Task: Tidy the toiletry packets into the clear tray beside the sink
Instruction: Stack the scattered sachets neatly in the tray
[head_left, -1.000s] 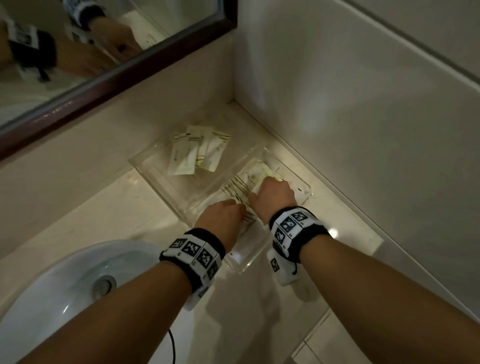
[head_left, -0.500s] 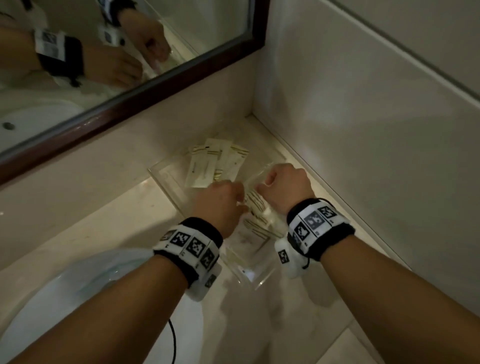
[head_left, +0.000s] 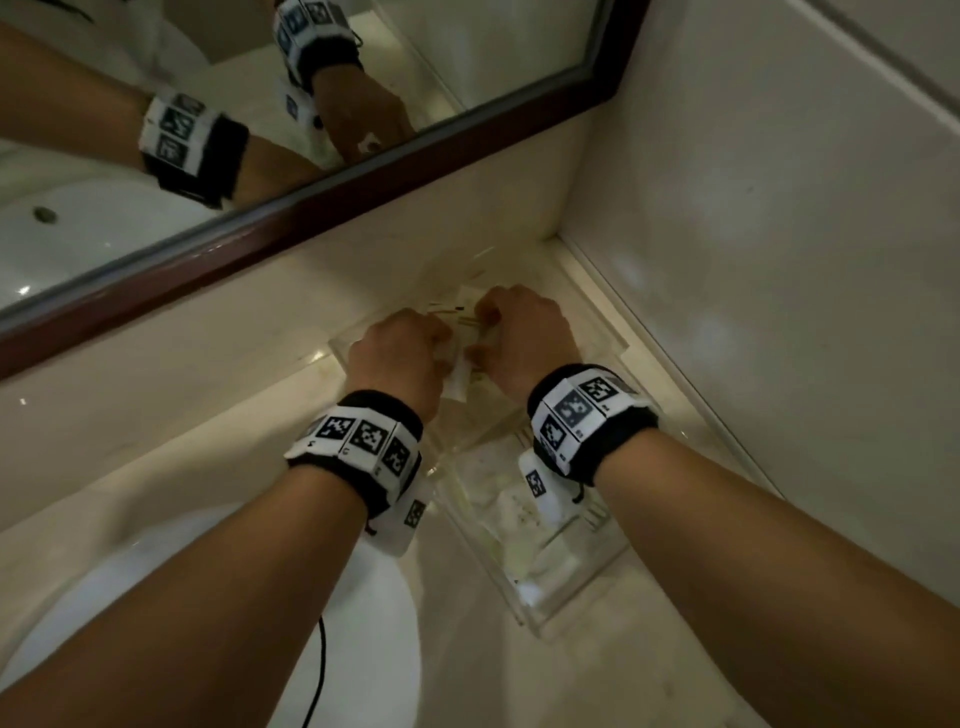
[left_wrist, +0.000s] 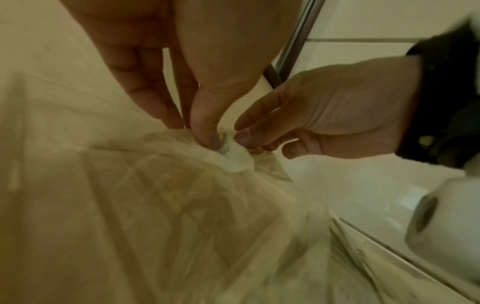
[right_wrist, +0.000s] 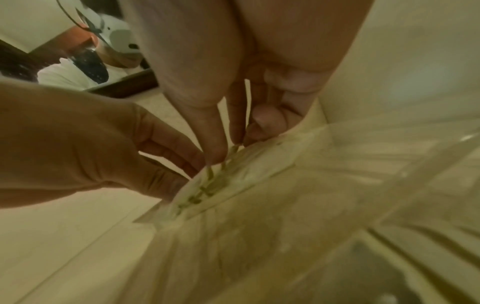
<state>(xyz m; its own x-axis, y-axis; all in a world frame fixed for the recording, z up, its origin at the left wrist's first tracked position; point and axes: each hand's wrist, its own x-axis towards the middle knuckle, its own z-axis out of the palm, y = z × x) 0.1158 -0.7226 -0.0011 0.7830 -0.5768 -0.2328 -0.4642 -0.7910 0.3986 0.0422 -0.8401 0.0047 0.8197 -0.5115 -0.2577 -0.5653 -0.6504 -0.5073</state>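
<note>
Both my hands are down in the far end of the clear tray (head_left: 613, 338), which sits on the pale surface (head_left: 218, 441) in the corner beside the sink (head_left: 208, 623). My left hand (head_left: 400, 358) and right hand (head_left: 524, 332) pinch the same bunch of toiletry packets (head_left: 462, 317), fingers (left_wrist: 207, 131) clamped on its edges. More packets lie blurred in the tray's near end.
</note>
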